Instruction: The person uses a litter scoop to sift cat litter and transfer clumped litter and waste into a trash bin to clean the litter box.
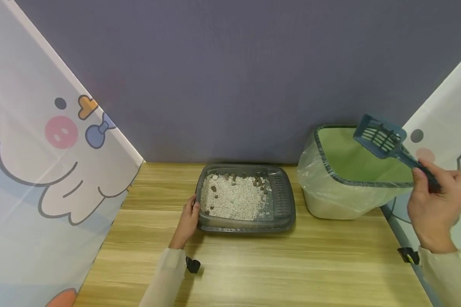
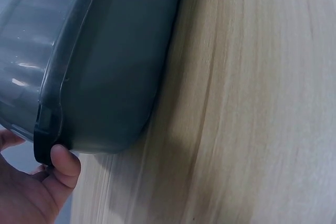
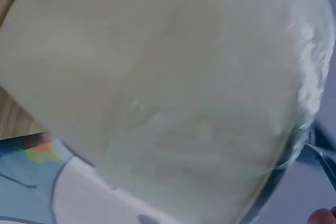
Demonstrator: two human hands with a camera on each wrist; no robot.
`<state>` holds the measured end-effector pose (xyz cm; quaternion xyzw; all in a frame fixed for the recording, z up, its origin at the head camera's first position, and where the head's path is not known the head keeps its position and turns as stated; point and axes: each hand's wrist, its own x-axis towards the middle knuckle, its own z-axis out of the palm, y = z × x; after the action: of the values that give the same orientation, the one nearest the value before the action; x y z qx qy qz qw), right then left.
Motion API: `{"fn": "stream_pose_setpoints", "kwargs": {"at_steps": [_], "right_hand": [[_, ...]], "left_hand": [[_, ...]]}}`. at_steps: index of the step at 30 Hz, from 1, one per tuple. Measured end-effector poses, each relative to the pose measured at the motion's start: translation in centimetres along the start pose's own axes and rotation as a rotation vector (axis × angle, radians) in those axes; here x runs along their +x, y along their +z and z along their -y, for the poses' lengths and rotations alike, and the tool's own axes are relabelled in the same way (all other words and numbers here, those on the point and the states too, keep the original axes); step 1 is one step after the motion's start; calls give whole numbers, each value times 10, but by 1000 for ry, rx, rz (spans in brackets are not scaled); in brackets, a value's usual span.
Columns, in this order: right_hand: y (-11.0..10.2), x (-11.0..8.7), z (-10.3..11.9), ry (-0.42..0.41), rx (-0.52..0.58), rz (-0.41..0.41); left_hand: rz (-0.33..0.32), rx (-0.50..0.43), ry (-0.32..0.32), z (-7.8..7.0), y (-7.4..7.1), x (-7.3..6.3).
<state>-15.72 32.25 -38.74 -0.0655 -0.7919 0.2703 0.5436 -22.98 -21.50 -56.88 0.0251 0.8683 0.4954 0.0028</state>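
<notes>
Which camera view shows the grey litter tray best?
The head view: nearly the whole tray appears, with pale litter and dark clumps inside. The left wrist view shows mainly outer wall and rim, gripped by the left hand; the right wrist view shows none.

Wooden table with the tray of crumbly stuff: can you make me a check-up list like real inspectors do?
Surface: wood-grain table; the grey tray and the bin stand on it.
Job's things: tray holds pale litter and dark clumps; blue scoop is raised; clear liner hangs over the bin's rim.
Clutter: nothing seen.
Hands: left hand grips the tray's left edge; right hand holds the scoop's handle.
Cables: nothing seen.
Surroundings: dark wall behind, cartoon panels on both sides.
</notes>
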Motion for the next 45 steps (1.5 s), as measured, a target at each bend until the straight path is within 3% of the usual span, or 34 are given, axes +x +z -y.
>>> {"fn": "stream_pose_setpoints", "kwargs": {"at_steps": [2,5,8,10,16,20,23,32,38,45], "right_hand": [[0,-1,11,12,33,-6],[1,-6,37,6,168,-5],[6,-17,63,-56,310,65],[12,-27,79,-95,338,175],[47,-66,107,-188,305,630],[76,-89,112,-164,255,909],[93,-102,113,-117,206,1031],[142,-131,113,16,125,1107],[158,-124,120,-51,75,1050],[182,-107,132,-154,19,1103]], "left_hand": [[-1,-4,-1,0,0,0],[-3,-2,0,0,0,0],[-5,2,4,0,0,1],[-6,6,6,0,0,1],[-13,6,12,-1,1,3],[-23,2,20,-2,4,4],[-24,0,12,-3,5,5],[-20,23,-4,-1,3,5],[-9,25,-16,-1,3,5],[-18,30,-13,0,2,5]]}}
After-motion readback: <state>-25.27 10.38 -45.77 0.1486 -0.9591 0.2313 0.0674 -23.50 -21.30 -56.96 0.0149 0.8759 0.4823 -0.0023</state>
